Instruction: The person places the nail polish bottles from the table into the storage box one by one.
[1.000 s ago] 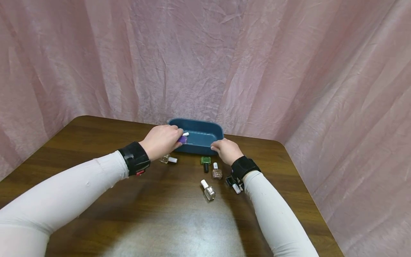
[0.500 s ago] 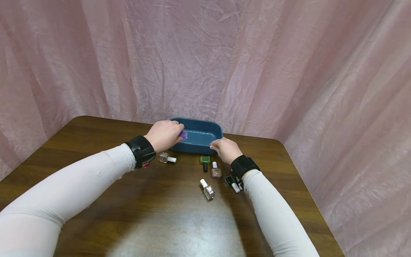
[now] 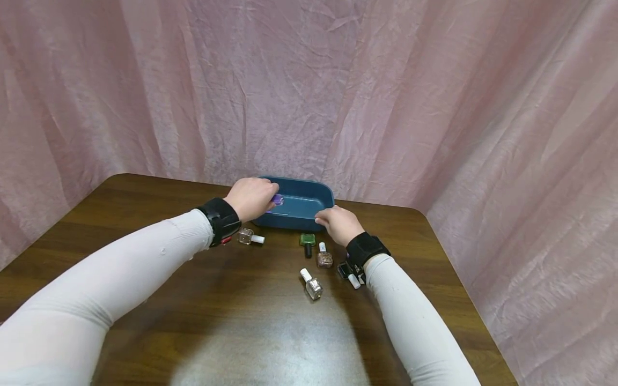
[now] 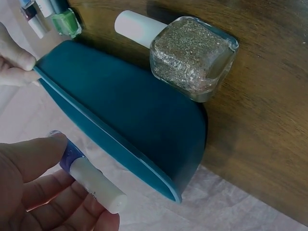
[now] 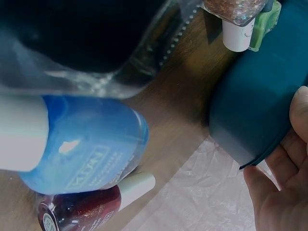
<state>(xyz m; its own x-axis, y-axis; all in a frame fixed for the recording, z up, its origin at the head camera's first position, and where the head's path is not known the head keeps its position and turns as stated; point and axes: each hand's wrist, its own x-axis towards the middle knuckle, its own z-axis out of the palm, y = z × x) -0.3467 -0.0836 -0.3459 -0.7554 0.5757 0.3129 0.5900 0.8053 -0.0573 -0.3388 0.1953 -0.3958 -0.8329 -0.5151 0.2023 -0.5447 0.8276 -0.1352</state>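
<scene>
1. Pinched in the left hand [image 3: 252,198], well apart from the right: a purple bottle [image 3: 278,200], above the left end of the blue tray [image 3: 292,223], slightly farther back than a second ago.
2. Just in front of that end: a clear glitter bottle [image 3: 246,236], unmoved.
3. Farther along, also unmoved: a green bottle [image 3: 307,239], a silver bottle [image 3: 314,288], a copper bottle [image 3: 325,259].
4. Gripping the tray's front right corner, as before: the right hand [image 3: 339,224].
5. Nearby, partly hidden: a blue bottle [image 5: 89,149], a dark red bottle [image 5: 86,209].
</scene>
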